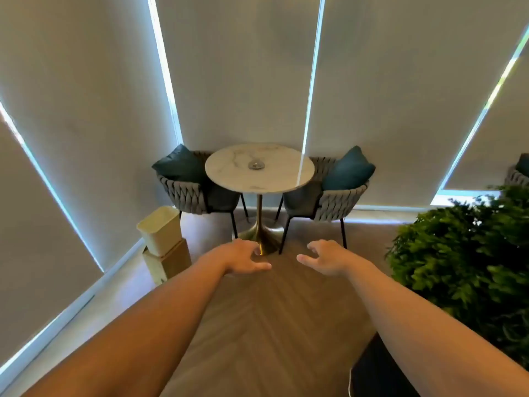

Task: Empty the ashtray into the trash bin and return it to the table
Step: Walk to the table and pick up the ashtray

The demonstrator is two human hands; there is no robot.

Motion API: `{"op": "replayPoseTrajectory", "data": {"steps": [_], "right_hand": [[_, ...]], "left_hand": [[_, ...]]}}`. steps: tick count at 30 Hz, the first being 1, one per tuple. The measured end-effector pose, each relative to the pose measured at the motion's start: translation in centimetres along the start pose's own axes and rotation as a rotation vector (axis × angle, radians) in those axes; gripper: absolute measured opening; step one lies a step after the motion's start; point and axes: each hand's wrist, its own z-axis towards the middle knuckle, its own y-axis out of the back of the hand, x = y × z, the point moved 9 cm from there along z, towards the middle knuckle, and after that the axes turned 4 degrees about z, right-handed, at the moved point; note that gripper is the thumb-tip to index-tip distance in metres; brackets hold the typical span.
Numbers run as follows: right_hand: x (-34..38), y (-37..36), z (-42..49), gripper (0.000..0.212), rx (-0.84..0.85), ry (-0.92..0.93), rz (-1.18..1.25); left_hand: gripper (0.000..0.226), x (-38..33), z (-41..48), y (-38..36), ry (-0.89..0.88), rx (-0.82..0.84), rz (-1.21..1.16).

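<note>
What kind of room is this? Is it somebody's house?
Probably a sitting corner in a lounge or hotel-style room, though a home is possible: a round marble table with an ashtray, two woven chairs with blue cushions, and tall window blinds.

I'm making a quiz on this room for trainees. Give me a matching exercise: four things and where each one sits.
Things:
1. small silver ashtray
2. cream plastic trash bin
3. dark teal cushion
4. leafy green plant

Places:
A. on a woven grey chair
B. at the right edge of the view
C. on the round marble table
D. on a cardboard box

Pairs: 1-C, 2-D, 3-A, 4-B
</note>
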Motion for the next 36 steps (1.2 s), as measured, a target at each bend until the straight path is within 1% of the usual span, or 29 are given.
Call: {"op": "replayPoseTrajectory", "data": {"steps": [3, 6, 10, 16, 26, 36], "right_hand": [[-1.0, -4.6, -0.1, 0.08, 0.103, -0.062, -0.009], [-2.0, -9.4, -0.6, 0.081, 0.192, -0.119, 0.055], [-2.3, -13.6, -0.6, 0.082, 0.264, -0.156, 0.079], [-2.6, -18.7, -1.1, 0.083, 0.357, -0.177, 0.047], [-3.0, -22.9, 1.4, 0.085, 0.455, -0.192, 0.082], [-6.4, -22.6, 9.7, 0.086, 0.52, -0.233, 0.112]], "left_hand": [[0.069, 1.9, -0.3, -3.4, 0.046, 0.071, 0.029], [0.073, 4.0, -0.9, -7.1, 0.075, 0.139, 0.025], [0.075, 6.2, -1.4, -10.1, 0.085, 0.175, 0.021], [0.076, 8.9, -1.8, -13.1, 0.123, 0.228, -0.011], [0.078, 11.1, 0.1, -16.4, 0.15, 0.342, -0.042], [0.078, 13.1, 8.5, -16.5, 0.177, 0.39, -0.036]]}}
